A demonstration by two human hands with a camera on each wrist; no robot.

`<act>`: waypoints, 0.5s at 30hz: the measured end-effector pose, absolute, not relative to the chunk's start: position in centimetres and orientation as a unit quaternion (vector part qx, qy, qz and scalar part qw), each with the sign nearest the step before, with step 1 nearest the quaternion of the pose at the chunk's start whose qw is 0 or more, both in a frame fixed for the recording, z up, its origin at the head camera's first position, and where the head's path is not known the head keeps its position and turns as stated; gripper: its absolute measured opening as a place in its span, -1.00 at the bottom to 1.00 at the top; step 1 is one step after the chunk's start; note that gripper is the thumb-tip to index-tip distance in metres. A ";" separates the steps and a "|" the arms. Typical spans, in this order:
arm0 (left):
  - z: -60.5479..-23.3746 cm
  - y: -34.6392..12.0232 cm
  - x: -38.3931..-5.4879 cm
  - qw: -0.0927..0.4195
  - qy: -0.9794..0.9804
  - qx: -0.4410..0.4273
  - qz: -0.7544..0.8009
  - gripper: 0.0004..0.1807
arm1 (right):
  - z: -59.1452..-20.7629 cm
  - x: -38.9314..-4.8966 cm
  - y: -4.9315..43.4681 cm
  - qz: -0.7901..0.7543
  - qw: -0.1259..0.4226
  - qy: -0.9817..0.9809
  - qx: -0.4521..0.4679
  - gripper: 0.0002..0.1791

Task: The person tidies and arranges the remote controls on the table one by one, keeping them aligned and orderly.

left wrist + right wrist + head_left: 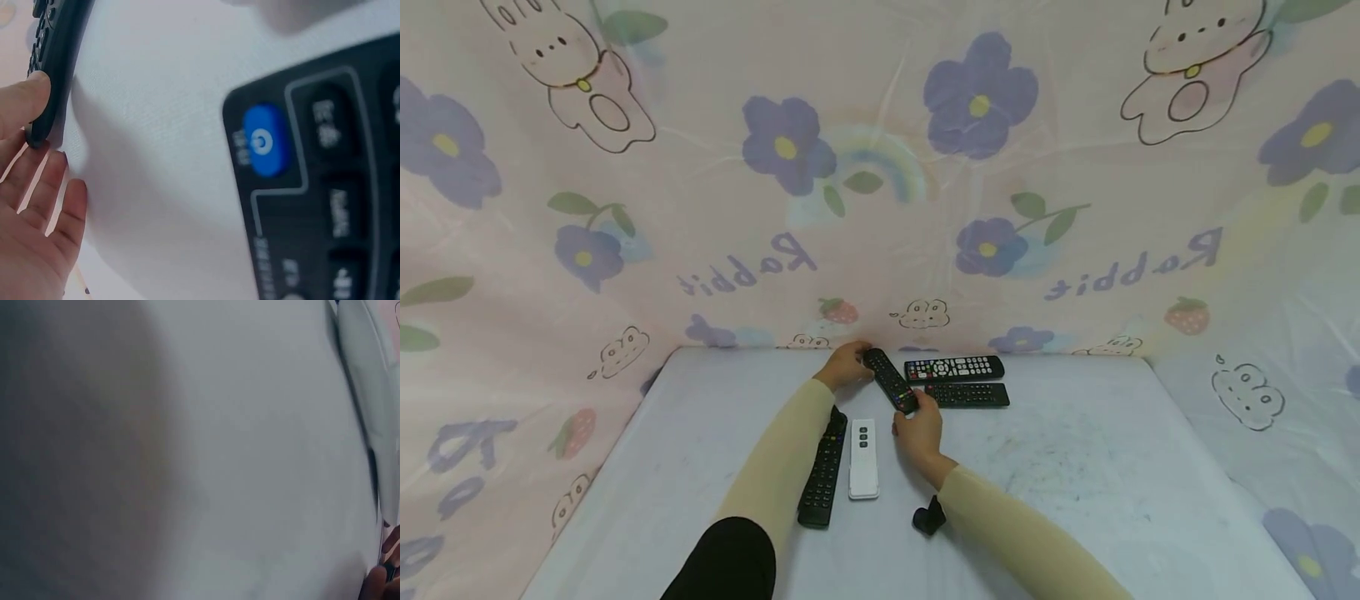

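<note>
A black remote control (891,381) is slanted between both hands near the back of the table. My left hand (847,365) pinches its far end. In the left wrist view, the thumb (32,97) lies on one side of that remote, a finger is under its tip, and the other fingers spread loosely. My right hand (921,429) holds the near end with thumb and fingers. In the right wrist view, only some fingers (375,584) around a dark edge show at the lower right corner.
Two black remotes, one with colourful keys (955,368) and a plainer one (967,395), lie side by side at the back. A white remote (863,475) and a long black remote (822,483) lie nearer, beside the left sleeve. A small black object (929,517) is at the right sleeve.
</note>
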State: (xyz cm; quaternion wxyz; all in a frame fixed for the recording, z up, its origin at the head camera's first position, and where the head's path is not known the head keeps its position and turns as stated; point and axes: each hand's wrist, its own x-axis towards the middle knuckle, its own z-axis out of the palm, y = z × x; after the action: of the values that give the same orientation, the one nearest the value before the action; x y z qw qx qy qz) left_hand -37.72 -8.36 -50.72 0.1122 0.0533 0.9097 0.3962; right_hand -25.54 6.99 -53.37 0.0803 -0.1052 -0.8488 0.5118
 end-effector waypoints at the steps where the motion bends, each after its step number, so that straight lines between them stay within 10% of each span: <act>1: -50.7 -8.3 -37.7 0.113 0.909 0.052 0.397 -0.30 | -53.3 -25.6 7.0 0.516 0.073 -0.847 -0.105 -0.36; 15: -50.9 -8.2 -37.6 0.106 0.913 0.059 0.390 -0.29 | -53.4 -26.5 7.3 0.534 0.055 -0.837 -0.108 -0.29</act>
State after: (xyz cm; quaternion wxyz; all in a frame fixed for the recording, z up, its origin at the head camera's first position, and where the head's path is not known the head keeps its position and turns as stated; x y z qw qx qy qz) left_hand -37.58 -8.21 -50.88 0.1061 0.0586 0.9129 0.3898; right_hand -26.54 7.27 -53.38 0.0553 -0.1083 -0.8369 0.5336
